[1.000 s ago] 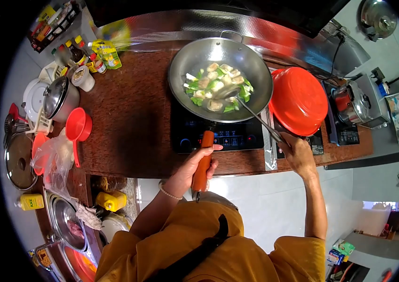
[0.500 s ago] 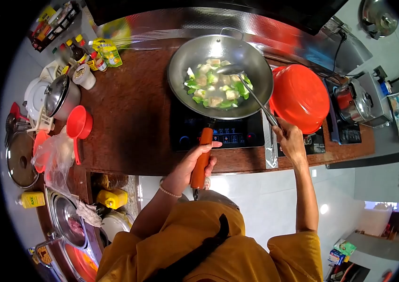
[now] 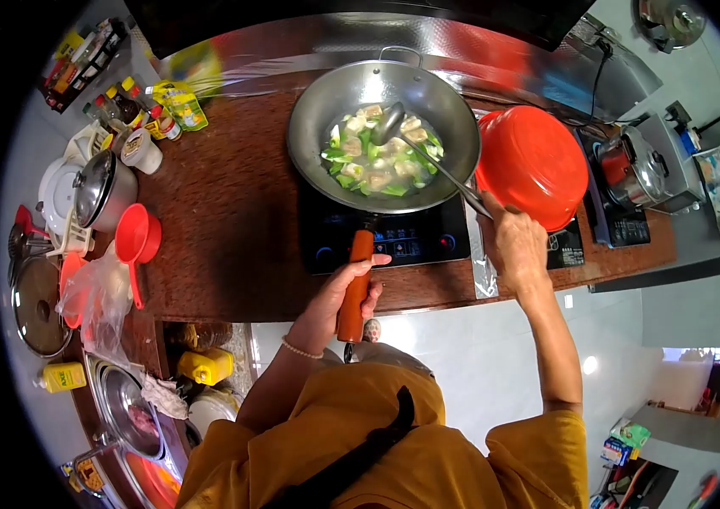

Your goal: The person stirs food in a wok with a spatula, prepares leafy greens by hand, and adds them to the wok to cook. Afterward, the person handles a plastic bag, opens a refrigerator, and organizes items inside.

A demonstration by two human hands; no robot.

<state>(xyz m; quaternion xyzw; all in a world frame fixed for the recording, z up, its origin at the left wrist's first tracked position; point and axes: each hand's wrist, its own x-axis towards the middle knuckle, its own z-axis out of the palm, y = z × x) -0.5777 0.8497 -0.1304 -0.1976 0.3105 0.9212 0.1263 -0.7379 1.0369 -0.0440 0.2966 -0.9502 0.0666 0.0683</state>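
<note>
A wok (image 3: pixel 309 136) sits on the black induction cooktop (image 3: pixel 428 250), its wooden handle (image 3: pixel 351 314) pointing toward me. My left hand (image 3: pixel 347 293) is closed round that handle, the thumb lying across it. In the wok, chopped green vegetables and pale chunks (image 3: pixel 351 148) lie in a cloudy broth. My right hand (image 3: pixel 517 246) grips the end of a long metal ladle (image 3: pixel 445 170), whose bowl is tilted among the food near the middle of the wok. The fingers under the ladle's handle are partly hidden.
An upturned red basin (image 3: pixel 538 165) stands right of the wok, close to my right hand. Farther right is a metal pot (image 3: pixel 631 174). On the left are a lidded pot (image 3: pixel 105 191), a red dipper (image 3: pixel 137 233) and several sauce bottles (image 3: pixel 126 106). The counter's front edge runs before me.
The ladle's bowl has shifted left in the wok, and my right hand has turned, its back now facing up. My left hand keeps its hold. The view has shifted slightly.
</note>
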